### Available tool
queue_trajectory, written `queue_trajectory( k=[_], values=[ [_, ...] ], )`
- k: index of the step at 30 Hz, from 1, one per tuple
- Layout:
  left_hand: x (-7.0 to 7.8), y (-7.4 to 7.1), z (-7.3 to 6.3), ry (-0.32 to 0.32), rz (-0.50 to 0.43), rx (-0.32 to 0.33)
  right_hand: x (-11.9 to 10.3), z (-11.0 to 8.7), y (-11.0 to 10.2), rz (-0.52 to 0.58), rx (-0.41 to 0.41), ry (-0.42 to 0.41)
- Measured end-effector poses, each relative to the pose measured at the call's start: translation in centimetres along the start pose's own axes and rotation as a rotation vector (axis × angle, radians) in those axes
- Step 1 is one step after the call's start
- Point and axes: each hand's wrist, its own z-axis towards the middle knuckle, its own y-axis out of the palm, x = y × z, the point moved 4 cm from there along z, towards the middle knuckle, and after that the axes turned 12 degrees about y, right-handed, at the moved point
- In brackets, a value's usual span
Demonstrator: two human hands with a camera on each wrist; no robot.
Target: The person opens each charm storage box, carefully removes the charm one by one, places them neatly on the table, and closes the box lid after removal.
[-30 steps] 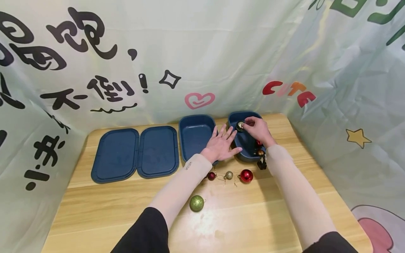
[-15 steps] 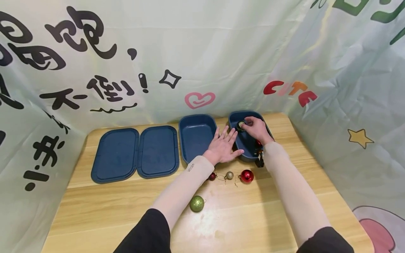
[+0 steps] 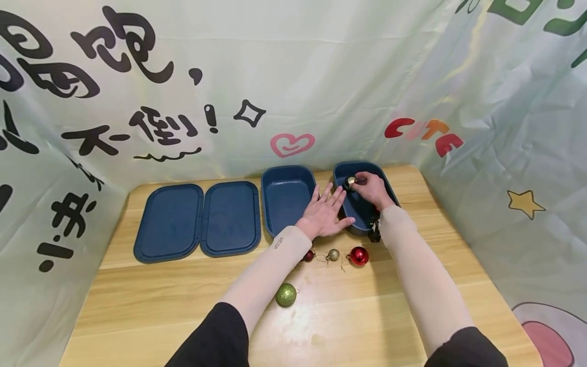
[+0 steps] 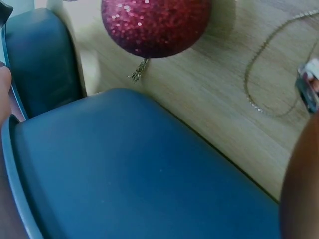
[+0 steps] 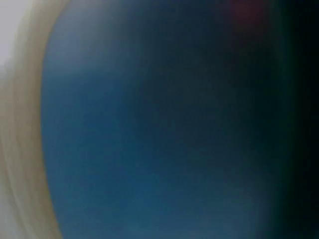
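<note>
My right hand (image 3: 375, 192) reaches into the right blue container (image 3: 359, 211) and pinches a small shiny gold Christmas ball (image 3: 350, 182) between thumb and fingers near the back left wall. My left hand (image 3: 323, 215) lies palm down with fingers spread between the two containers, its fingertips at the right container's near-left rim. The left blue container (image 3: 286, 196) stands beside it with nothing visible inside. The left wrist view shows a glittery red ball (image 4: 157, 22) on the table near a blue container wall (image 4: 134, 164). The right wrist view is blurred, mostly blue container (image 5: 109, 149).
Two flat blue lids (image 3: 168, 223) lie side by side at the left. In front of the containers are a dark red ball (image 3: 309, 256), a small gold glitter ball (image 3: 334, 255) and a shiny red ball (image 3: 359, 256). A green glitter ball (image 3: 286, 295) sits nearer the front.
The head view has shifted slightly. The gold ball has turned a little in my right hand's pinch, and the right wrist has moved slightly left. My left hand stays nearly still.
</note>
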Motion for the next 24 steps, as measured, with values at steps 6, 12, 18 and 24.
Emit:
queue_trajectory(
  k=[6,12,18,24],
  values=[
    [0.0,0.1,0.0,-0.004,0.011,-0.004,0.3,0.0,0.5,-0.010,0.000,0.023],
    [-0.1,0.0,0.0,0.000,0.005,-0.004,0.4,0.1,0.9,-0.012,0.008,0.019],
    [-0.1,0.0,-0.1,-0.003,-0.009,-0.004,0.1,0.1,1.2,-0.019,0.014,-0.012],
    [-0.1,0.1,0.0,-0.005,-0.007,-0.006,0.1,0.0,1.4,-0.023,0.015,-0.006]
  ],
)
